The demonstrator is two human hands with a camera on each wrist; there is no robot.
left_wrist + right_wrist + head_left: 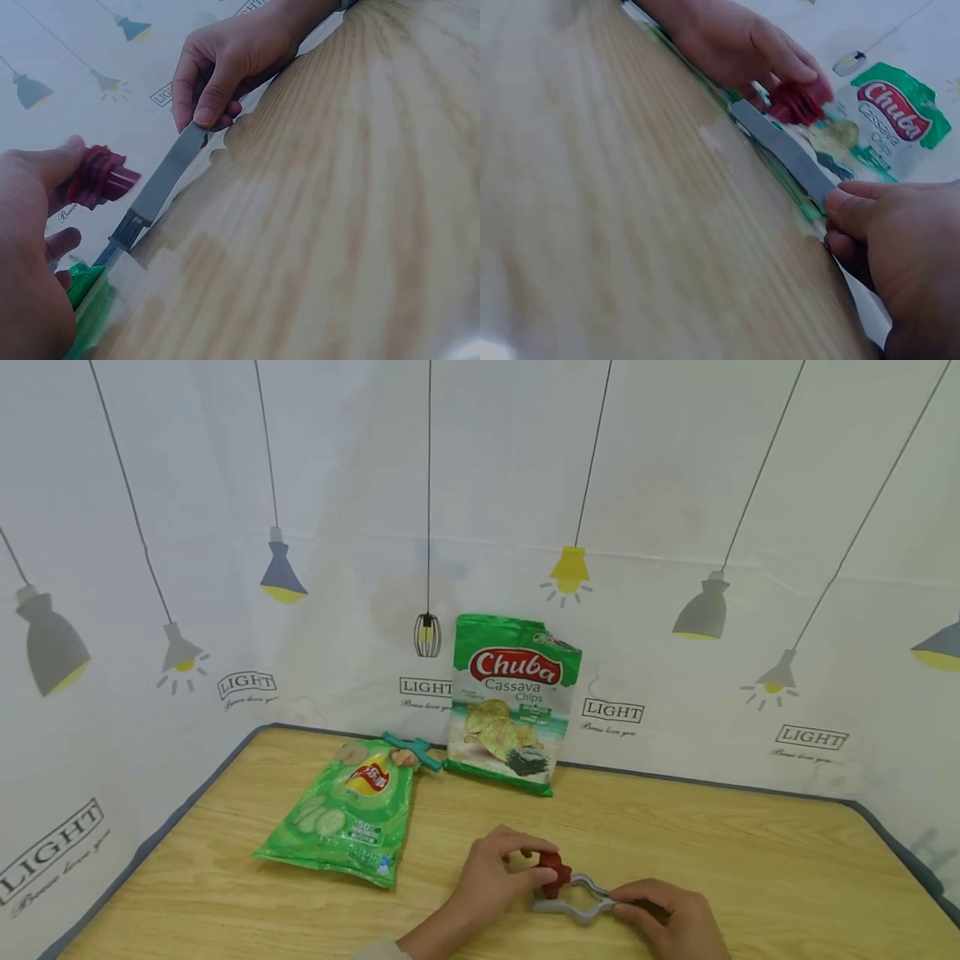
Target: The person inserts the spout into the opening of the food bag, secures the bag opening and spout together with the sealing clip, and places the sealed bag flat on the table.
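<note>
My left hand [491, 877] pinches a dark red, ridged, cap-like piece [553, 874] between thumb and fingers; a short cylindrical part juts from it in the left wrist view. Low over the table, my right hand [678, 914] holds the right end of a grey clip-like frame [585, 913] between thumb and fingers. The frame's two wavy arms bow apart around a gap in the head view. From the side it shows as a narrow grey bar [784, 150]. The red piece overlaps the frame's left end in the head view, but sits above the bar in the left wrist view.
A green chip bag [337, 814] lies on the wooden table [750, 852] to the left, a teal bag clip [412, 751] across its top corner. Behind, a Chuba cassava chip bag [513, 706] leans upright against the lamp-printed backdrop [645, 677].
</note>
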